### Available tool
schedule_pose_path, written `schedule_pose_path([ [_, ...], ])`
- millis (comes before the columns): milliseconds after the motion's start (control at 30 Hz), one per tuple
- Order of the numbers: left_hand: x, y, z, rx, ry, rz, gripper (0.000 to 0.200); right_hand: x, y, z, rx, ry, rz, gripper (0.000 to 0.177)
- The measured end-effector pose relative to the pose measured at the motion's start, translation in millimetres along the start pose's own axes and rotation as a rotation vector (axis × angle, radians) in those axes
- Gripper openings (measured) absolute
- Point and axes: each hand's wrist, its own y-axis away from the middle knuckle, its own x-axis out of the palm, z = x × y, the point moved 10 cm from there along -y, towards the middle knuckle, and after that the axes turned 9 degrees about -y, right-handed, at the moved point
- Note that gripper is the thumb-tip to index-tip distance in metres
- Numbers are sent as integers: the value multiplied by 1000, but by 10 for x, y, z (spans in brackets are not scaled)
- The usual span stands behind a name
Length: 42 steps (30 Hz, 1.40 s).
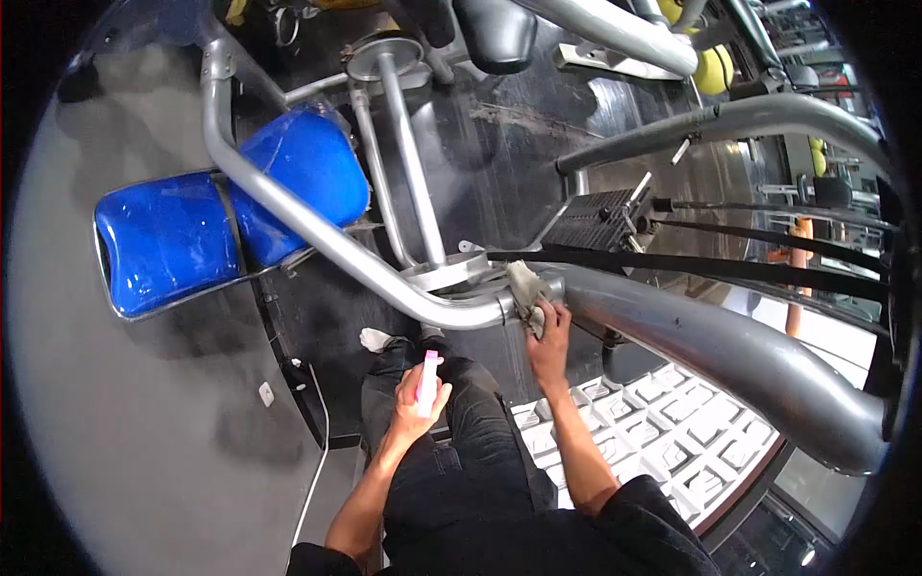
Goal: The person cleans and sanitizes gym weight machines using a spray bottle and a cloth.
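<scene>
My left hand (415, 401) is closed around a white and pink bottle (428, 374), held upright in front of my legs; its top looks like a spray head. With my right hand (549, 350) I grip a greyish cloth (526, 286). The cloth is pressed against the joint where a bent silver tube (423, 305) meets a thick grey frame tube (711, 336) of a gym machine. Part of the cloth is hidden under my fingers.
A blue padded chair (168, 245) stands at the left by a grey wall (182, 413). A weight stack (594, 219) and black straps (711, 269) are at the right. A white patterned panel (653, 432) lies beside my right arm. Cable (322, 422) runs along the wall.
</scene>
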Motion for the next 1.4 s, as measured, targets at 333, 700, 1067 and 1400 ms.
schedule_pose_path([
  [333, 108, -50, -172, 139, -27, 31, 44, -25, 102, 37, 130, -189, 107, 36],
  [700, 118, -23, -53, 19, 43, 84, 42, -143, -13, -11, 88, 160, -181, 59],
  [1067, 3, 1, -36, 3, 49, 50, 42, 928, 1041, -1335, 1006, -1610, -388, 34],
  [1400, 9, 92, 20, -38, 31, 69, 36, 793, 745, -420, 515, -531, -285, 39],
])
